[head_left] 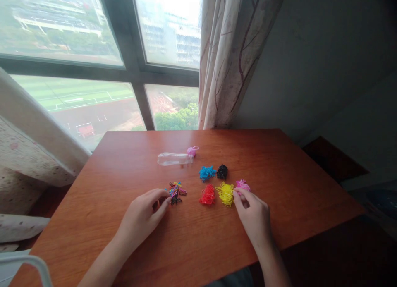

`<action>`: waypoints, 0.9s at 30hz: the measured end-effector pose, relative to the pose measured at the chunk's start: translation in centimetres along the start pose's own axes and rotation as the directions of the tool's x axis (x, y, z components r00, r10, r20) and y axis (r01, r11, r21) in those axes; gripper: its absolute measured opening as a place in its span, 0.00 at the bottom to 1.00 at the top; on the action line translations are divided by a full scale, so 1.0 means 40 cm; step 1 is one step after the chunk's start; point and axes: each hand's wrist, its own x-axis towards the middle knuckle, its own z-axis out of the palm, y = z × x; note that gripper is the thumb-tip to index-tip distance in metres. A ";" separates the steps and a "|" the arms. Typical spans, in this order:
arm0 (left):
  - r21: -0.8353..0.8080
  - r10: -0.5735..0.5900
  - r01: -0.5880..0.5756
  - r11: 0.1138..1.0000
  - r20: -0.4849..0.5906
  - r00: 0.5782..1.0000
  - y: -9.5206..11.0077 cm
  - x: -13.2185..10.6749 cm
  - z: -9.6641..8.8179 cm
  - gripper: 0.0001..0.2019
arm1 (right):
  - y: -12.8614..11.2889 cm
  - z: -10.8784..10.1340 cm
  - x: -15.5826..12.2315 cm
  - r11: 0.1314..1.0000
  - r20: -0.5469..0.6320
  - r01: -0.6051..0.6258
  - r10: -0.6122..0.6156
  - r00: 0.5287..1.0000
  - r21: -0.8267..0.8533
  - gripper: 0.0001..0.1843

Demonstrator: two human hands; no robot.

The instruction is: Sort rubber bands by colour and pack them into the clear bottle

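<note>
My left hand (148,206) rests at the left edge of a small mixed pile of coloured rubber bands (176,192). Its thumb and forefinger are pinched together there; whatever lies between them is too small to make out. My right hand (252,206) is between the yellow rubber bands (226,194) and the pink rubber bands (242,185), partly covering the pink ones. Its thumb and forefinger are closed too, their contents hidden. Sorted heaps of red rubber bands (207,194), blue rubber bands (207,173) and black rubber bands (222,171) lie between my hands.
Behind the heaps, a clear plastic bottle (174,159) lies on its side by a pink cap (191,151) with a loop. The brown wooden table (139,154) meets a window at the back. Curtains (229,59) hang on both sides, and a white curved frame (31,260) shows lower left.
</note>
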 end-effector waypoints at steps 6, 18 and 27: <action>0.058 -0.040 0.039 0.998 0.014 0.999 -0.012 -0.001 -0.002 0.13 | -0.002 0.001 0.003 1.000 0.011 -0.002 0.002 1.000 -0.014 0.15; 0.177 -0.094 0.090 0.980 0.015 0.995 -0.027 -0.001 -0.003 0.11 | -0.130 0.045 -0.042 0.969 0.115 0.118 -0.146 0.983 0.215 0.13; 0.205 -0.082 0.077 0.976 0.016 0.997 -0.022 -0.002 0.001 0.10 | -0.182 0.099 -0.093 0.952 0.219 0.151 -0.212 0.953 0.265 0.13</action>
